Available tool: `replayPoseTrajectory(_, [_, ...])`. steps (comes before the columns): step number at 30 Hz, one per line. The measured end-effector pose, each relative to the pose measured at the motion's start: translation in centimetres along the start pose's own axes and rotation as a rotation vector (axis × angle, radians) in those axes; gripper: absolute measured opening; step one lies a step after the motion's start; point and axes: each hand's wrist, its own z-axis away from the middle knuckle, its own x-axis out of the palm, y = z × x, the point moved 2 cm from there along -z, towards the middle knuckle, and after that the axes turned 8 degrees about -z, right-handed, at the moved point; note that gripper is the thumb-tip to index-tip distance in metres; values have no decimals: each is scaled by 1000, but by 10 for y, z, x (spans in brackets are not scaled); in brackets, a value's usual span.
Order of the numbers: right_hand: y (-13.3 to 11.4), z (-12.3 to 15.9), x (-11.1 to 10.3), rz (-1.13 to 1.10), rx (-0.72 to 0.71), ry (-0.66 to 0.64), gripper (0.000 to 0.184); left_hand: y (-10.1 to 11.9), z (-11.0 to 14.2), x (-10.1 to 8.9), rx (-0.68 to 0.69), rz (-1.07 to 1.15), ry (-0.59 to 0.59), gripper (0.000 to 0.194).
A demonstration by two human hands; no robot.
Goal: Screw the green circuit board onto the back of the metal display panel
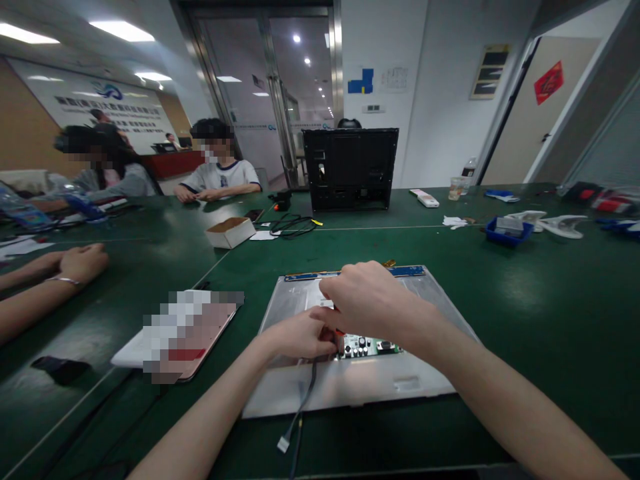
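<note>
A flat silver display panel (360, 381) lies on the table in front of me, back side up, with a green circuit board (370, 347) on its middle. My right hand (367, 297) is closed in a fist above the board around a red-orange tool handle (340, 332), of which only a sliver shows. Just below and left of it, my left hand (303, 333) has its fingers bent together at the board's left end; what they pinch is hidden. A dark cable with a white connector (283, 443) runs from under the left hand over the panel's near edge.
A black monitor casing (353, 170) stands beyond the panel, with a white box (231, 232) and coiled black cable (295, 225) to its left. A blue tray (509, 230) sits at right. A pink-and-white item (200, 340) and another person's hands (83, 263) are left.
</note>
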Motion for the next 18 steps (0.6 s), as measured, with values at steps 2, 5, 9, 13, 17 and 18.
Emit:
replayPoseTrajectory(2, [-1,0,0,4,-43,10,28,0,0,0,-4,-12,13,21])
replayPoseTrajectory(5, [0,2,0,6,-119,9,18,1,0,-1,4,-34,62,19])
replayPoseTrajectory(9, [2,5,1,-14,-192,-7,18,1,-1,-1,44,-15,118,20])
replayPoseTrajectory(13, [8,6,1,-38,-222,-25,22,-2,-3,1,102,24,61,19])
replayPoseTrajectory(17, [14,7,-1,-107,-252,-67,33,-5,-5,3,81,1,45,19])
replayPoseTrajectory(18, [15,8,-1,-120,-258,-82,35,-6,-5,3,53,-20,53,19])
